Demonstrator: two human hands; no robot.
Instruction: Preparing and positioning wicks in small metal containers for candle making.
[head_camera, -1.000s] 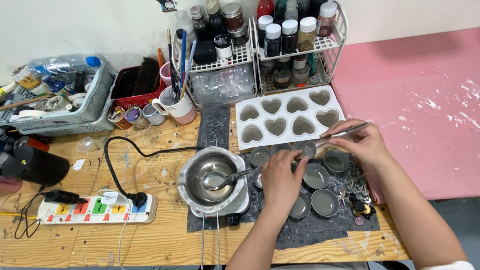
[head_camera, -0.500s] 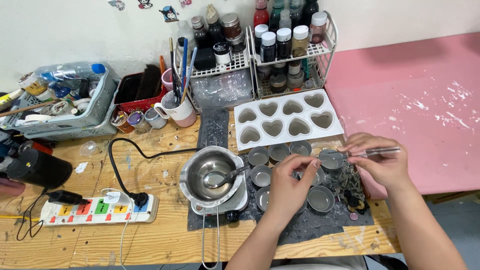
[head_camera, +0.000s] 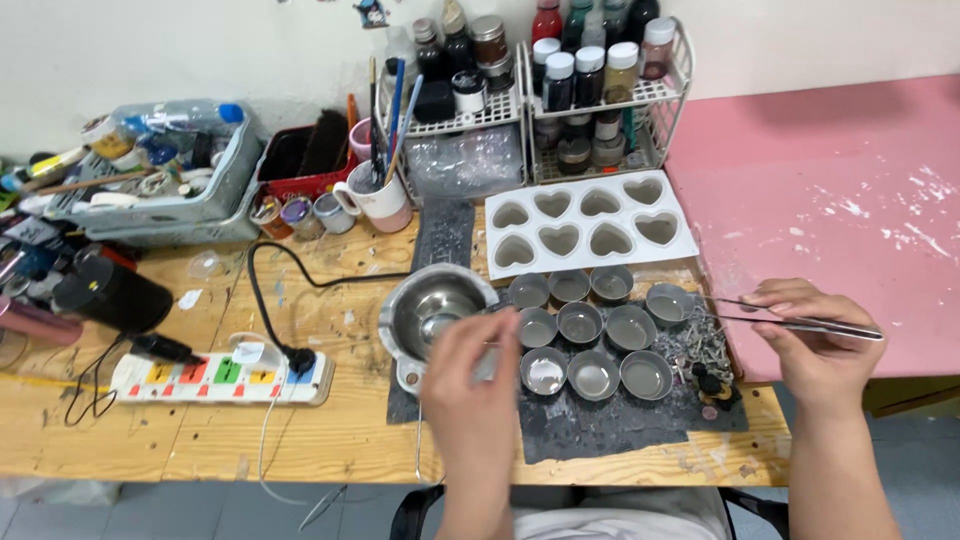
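My right hand (head_camera: 812, 345) grips a pair of metal tweezers (head_camera: 800, 324) whose tips point left, just above a pile of small wicks (head_camera: 700, 346). My left hand (head_camera: 468, 375) is raised and blurred at the right rim of a steel pot (head_camera: 432, 308), its back toward me and its fingers close together beside the handle of the spoon in the pot. Between my hands, several small round metal cups (head_camera: 580, 323) of grey wax stand on a dark mat (head_camera: 600, 430). Behind them lies a white tray of heart-shaped moulds (head_camera: 590, 232).
Two wire racks of bottles and jars (head_camera: 600, 95) stand at the back by a mug of brushes (head_camera: 385, 205), a red box and a grey basket (head_camera: 170, 195). A power strip (head_camera: 220, 376) and a black cylinder (head_camera: 115, 295) lie left. A pink table (head_camera: 850, 200) adjoins on the right.
My left hand has moved left from above the cups to the pot. My right hand has carried the tweezers right and down, away from the cups. The view has shifted.
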